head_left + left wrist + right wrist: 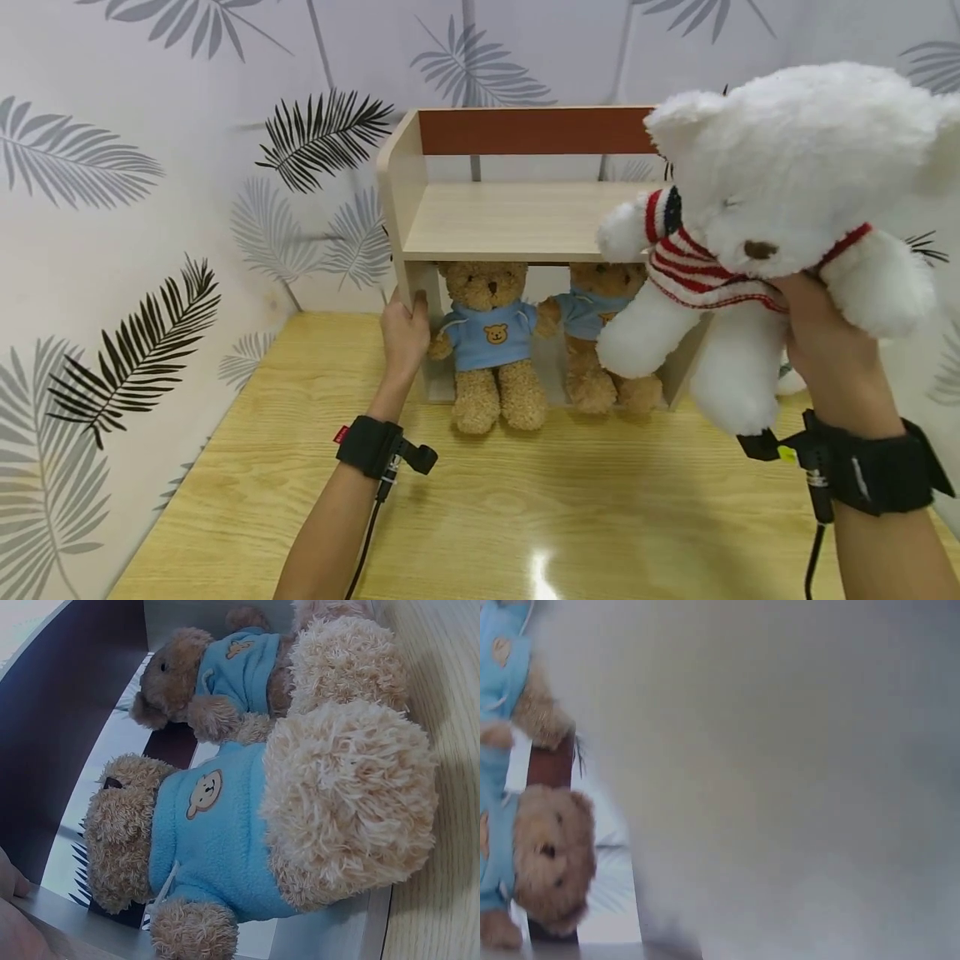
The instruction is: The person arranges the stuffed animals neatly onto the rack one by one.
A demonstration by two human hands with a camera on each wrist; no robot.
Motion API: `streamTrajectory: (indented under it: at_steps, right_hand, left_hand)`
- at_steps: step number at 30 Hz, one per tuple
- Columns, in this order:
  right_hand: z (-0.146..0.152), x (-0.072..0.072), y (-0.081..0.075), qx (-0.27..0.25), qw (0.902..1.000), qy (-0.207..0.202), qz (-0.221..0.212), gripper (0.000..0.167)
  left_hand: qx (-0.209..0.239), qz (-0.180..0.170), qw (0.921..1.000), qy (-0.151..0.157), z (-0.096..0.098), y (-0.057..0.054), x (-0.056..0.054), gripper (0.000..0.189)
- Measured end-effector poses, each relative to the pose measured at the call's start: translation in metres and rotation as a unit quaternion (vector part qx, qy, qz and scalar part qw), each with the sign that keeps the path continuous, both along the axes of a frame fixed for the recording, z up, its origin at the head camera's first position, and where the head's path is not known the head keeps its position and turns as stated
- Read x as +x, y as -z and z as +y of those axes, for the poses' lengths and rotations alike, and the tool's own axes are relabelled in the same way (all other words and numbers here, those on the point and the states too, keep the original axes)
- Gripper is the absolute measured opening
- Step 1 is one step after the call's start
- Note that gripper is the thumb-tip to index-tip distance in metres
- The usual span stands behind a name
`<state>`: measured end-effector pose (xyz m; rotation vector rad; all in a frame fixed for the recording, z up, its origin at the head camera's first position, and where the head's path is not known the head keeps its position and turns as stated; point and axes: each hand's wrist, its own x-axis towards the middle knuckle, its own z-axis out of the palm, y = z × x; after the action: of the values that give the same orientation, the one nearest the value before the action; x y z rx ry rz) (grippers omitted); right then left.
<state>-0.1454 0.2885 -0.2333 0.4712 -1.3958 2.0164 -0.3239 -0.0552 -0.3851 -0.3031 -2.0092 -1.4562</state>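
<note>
A white teddy bear (810, 167) in a red-and-white striped sweater hangs in the air at the right, in front of the shelf. My right hand (828, 346) grips it low at the body, with the fingers mostly hidden by fur. In the right wrist view the white plush (765, 780) is a blur across most of the picture. My left hand (403, 333) holds the left side panel of the small wooden shelf (517, 218). Two brown teddy bears in blue sweaters, a left one (495, 333) and a right one (588, 321), sit side by side in the lower compartment.
The shelf stands on a wood-grain table (480, 500) against a wall (187, 150) with a leaf pattern. A reddish-brown back board (532, 132) runs across the shelf's top. The white bear covers the shelf's right end in the head view.
</note>
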Motion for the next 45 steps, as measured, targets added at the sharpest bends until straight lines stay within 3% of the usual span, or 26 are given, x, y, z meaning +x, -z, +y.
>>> streamTrajectory:
  at_steps: [1,3,9,19,31,45]
  right_hand:
    - [0.0,-0.007,-0.002,-0.023,0.9988,-0.04,0.014,0.018]
    - [-0.002,-0.014,-0.004,-0.025,0.9961,-0.079,0.03,0.019]
    - [-0.014,-0.03,-0.011,-0.021,0.9953,-0.094,0.012,0.016]
    - [-0.032,-0.056,-0.023,-0.051,0.9877,-0.146,0.022,0.019]
    - [-0.053,-0.085,-0.038,-0.05,0.9907,-0.126,-0.001,0.026]
    - [-0.078,-0.123,-0.053,-0.031,0.9864,-0.161,0.001,0.031]
  left_hand:
    - [0.0,-0.001,1.0,0.001,0.0,0.0,0.0,0.029]
    - [-0.002,-0.002,1.0,0.0,-0.001,-0.001,0.0,0.029]
    - [0.001,-0.01,0.9999,-0.002,-0.001,-0.002,0.001,0.028]
    - [0.001,-0.022,0.9998,-0.006,-0.002,-0.002,0.002,0.029]
    - [-0.012,-0.015,0.9997,-0.013,-0.003,-0.001,-0.003,0.028]
    - [-0.008,-0.022,0.9996,-0.013,-0.004,-0.002,-0.003,0.024]
